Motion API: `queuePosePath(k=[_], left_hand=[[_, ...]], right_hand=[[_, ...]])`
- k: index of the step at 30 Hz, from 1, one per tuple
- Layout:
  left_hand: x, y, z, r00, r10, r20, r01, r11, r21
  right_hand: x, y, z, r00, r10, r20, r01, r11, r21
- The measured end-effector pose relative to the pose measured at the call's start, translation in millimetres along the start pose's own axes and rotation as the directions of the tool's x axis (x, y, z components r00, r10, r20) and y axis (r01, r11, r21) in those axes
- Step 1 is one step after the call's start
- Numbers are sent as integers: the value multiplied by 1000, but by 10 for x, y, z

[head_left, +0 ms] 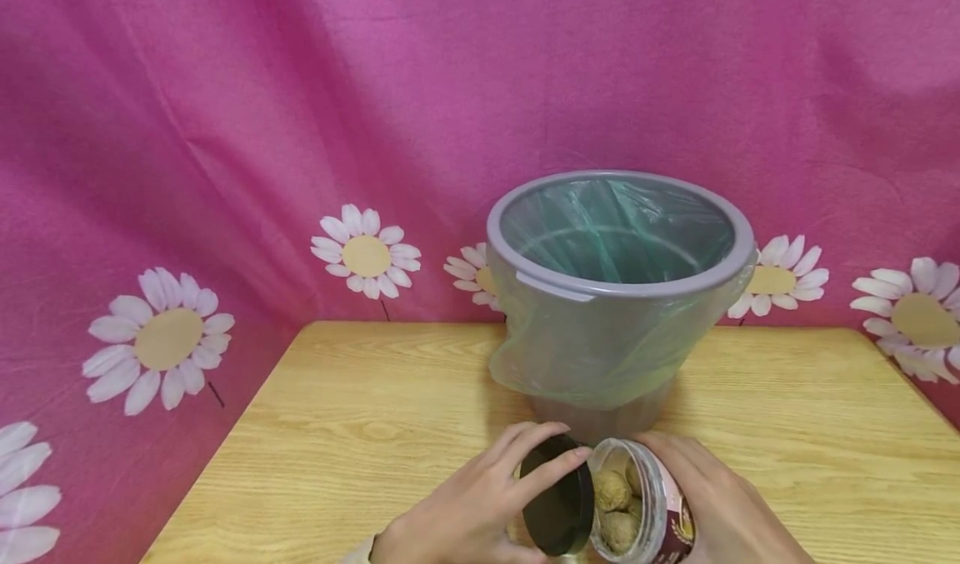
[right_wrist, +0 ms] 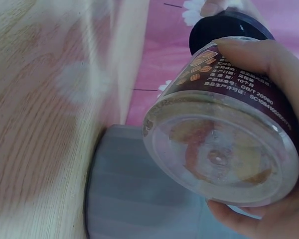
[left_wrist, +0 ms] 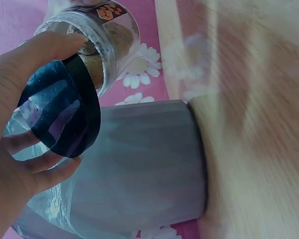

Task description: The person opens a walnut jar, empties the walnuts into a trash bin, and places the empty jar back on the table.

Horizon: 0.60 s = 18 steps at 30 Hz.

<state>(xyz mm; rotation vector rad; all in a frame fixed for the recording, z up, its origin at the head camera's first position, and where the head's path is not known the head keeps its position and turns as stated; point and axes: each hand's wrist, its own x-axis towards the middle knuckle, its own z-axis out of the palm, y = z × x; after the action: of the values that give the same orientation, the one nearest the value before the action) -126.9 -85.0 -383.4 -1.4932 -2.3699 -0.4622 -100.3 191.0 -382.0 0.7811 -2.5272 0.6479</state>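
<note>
My left hand [head_left: 480,497] grips a round black lid [head_left: 557,497] by its edge, thumb on one side and fingers on the other. The lid is tipped on edge right beside the mouth of a clear plastic jar [head_left: 651,506]. Around that jar my right hand [head_left: 723,497] is curled, tilting it so its open mouth faces the lid. Several brownish, rough-skinned balls [head_left: 611,491] show inside. A dark maroon label [right_wrist: 254,79] with printed text wraps the jar, and its clear base [right_wrist: 219,157] faces the right wrist camera.
Just beyond both hands a grey trash bin [head_left: 517,277] stands on the wooden table [head_left: 360,431]. A thin greenish bag [head_left: 600,356] lines it and hangs over its rim. Pink cloth [head_left: 405,72] with white daisies hangs behind and to the left.
</note>
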Motion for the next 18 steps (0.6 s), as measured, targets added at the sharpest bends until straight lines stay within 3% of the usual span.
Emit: queuePosePath(k=[3, 10, 18], left_hand=[[-46, -7, 1, 1000, 8, 3, -8, 1000, -13], [-167, -21, -5, 997, -41, 61, 47, 995, -87], [-266, -61, 91, 997, 5, 76, -9, 999, 51]], right_hand=[[-2, -12, -4, 1000, 9, 9, -9, 1000, 13], [-19, -16, -14, 999, 51, -1, -51, 997, 49], [-35, 0, 32, 998, 61, -10, -61, 997, 48]])
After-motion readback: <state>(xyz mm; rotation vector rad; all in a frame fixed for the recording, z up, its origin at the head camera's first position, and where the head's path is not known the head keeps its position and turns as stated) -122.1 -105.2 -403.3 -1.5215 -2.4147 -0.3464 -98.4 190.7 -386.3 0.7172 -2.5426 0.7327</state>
